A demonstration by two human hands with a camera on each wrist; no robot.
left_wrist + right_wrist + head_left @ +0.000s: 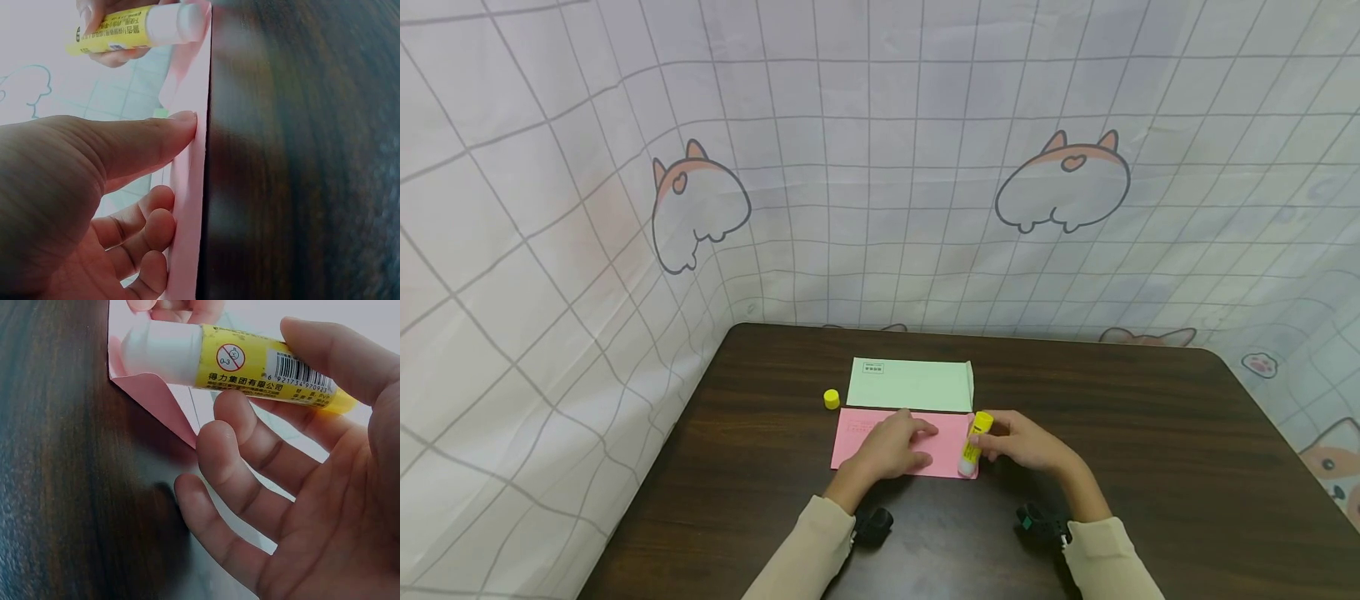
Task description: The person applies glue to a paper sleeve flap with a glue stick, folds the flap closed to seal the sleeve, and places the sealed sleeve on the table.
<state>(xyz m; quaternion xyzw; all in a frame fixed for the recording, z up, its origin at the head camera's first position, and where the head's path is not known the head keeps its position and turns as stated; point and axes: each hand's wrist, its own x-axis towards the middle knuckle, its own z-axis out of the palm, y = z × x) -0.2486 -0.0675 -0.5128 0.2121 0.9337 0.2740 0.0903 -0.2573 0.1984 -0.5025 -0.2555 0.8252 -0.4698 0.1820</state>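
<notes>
A pink envelope lies on the table, its right-end flap lifting at the edge. My right hand pinches an uncapped yellow-and-white glue stick between thumb and fingers. Its white end points down at the envelope's right end, close over the flap. With thumb and fingertips spread on the pink paper, my left hand presses it from the middle. In the left wrist view the thumb tip touches the paper near its edge.
Just beyond the pink envelope lies a green envelope with small print in its upper left. A yellow cap stands to its left on the dark wooden table. A white checked cloth hangs behind the table and along its left.
</notes>
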